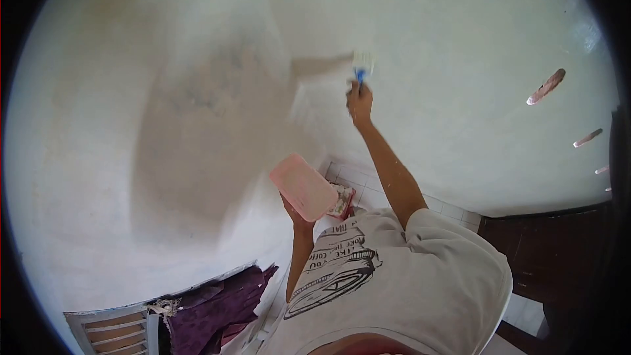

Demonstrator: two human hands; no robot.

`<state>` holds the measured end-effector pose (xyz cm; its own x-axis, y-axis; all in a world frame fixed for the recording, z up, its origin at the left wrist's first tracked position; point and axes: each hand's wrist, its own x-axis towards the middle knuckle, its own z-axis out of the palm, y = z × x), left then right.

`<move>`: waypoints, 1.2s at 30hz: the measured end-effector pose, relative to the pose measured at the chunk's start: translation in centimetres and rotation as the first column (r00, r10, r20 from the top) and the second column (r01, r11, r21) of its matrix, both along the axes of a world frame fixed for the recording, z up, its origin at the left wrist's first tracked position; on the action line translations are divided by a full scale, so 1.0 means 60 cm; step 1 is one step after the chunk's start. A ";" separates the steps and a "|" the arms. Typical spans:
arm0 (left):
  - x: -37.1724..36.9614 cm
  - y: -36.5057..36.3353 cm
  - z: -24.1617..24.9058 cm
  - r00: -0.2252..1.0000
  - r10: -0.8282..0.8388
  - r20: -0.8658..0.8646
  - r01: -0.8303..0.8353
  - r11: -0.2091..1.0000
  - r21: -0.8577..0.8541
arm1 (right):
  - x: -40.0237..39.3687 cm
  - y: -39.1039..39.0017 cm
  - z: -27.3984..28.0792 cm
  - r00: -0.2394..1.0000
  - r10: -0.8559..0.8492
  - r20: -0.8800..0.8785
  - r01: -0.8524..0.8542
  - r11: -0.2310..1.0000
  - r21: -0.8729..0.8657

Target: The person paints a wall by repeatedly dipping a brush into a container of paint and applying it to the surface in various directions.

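My right hand [359,104] is raised in front of the pale wall [460,92], fingers wrapped round the handle of a paintbrush [363,64]. Its wide, light bristles point up and overlap the wall close to the room's corner; a blue part shows just above my fingers. Lower and to the left, my left hand [288,209] grips a pink rectangular plastic tub [303,187] from beneath and the side. Most of the left fingers are hidden behind the tub.
Behind the tub, a red-edged box [342,201] stands on the white tiled floor [371,196]. Purple cloth [220,309] hangs beside a louvred window frame [118,334] at lower left. Dark wooden furniture [552,250] stands at right. My shadow falls across the left wall [79,158].
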<state>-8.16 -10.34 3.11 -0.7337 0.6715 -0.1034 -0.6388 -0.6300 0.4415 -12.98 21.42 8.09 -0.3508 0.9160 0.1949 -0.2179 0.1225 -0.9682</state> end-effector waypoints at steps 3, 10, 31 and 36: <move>-0.003 -0.009 -0.002 0.992 0.008 -0.127 -0.020 0.996 -0.091 | 0.022 -0.023 -0.163 0.972 0.011 0.233 0.055 0.960 -0.274; 0.002 -0.015 0.028 0.988 0.018 -0.157 -0.035 0.993 -0.109 | -0.007 -0.023 0.172 0.992 0.044 -0.121 -0.069 0.975 -0.213; 0.052 0.018 0.073 0.988 -0.141 0.058 0.132 0.981 0.139 | 0.259 -0.085 -0.016 0.836 0.442 0.326 -0.410 0.897 -0.164; 0.064 0.060 0.029 0.946 -0.006 0.325 0.048 0.991 -0.122 | 0.331 -0.107 0.086 0.808 0.436 0.397 -0.430 0.896 -0.109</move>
<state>-4.31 -6.71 4.86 -0.6286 0.6561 -0.4175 -0.7762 -0.5630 0.2838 6.85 14.98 13.27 -0.7555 0.6523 -0.0615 0.1617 0.0947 -0.9823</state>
